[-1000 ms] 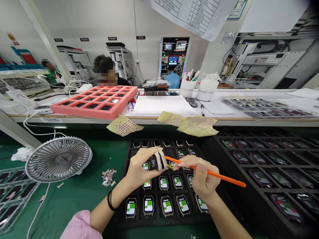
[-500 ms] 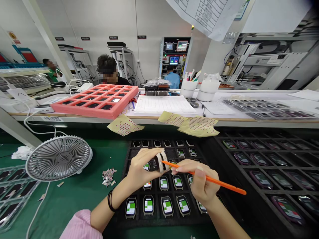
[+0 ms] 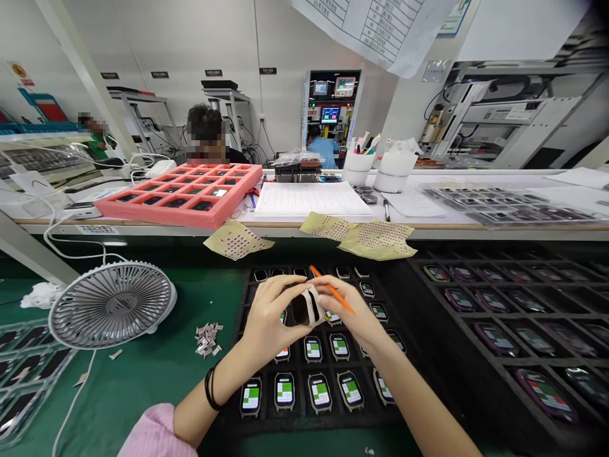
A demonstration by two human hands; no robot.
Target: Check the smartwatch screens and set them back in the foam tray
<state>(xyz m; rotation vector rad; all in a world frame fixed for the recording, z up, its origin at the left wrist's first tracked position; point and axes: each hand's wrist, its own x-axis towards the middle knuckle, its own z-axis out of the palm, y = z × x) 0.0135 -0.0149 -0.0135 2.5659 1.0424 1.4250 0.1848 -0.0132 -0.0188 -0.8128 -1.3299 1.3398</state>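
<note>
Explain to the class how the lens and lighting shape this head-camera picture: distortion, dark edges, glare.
In the head view, the wide lens bows the long bench edge and stretches the sheet hanging overhead; the corners fall dark, most at lower right over the black tray; the lighting looks soft and even, with no harsh shadows, and the ruled paper sheet shows bright without strong glare.

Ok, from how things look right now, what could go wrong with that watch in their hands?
Two risks, I'd judge. The smartwatch is held by the left hand, with the right hand against it, right above the black tray of other watches, so a slip could drop it onto their screens. The orange stick in the right hand sits very close to the smartwatch, so it might scratch the case or band if it slides.
</note>
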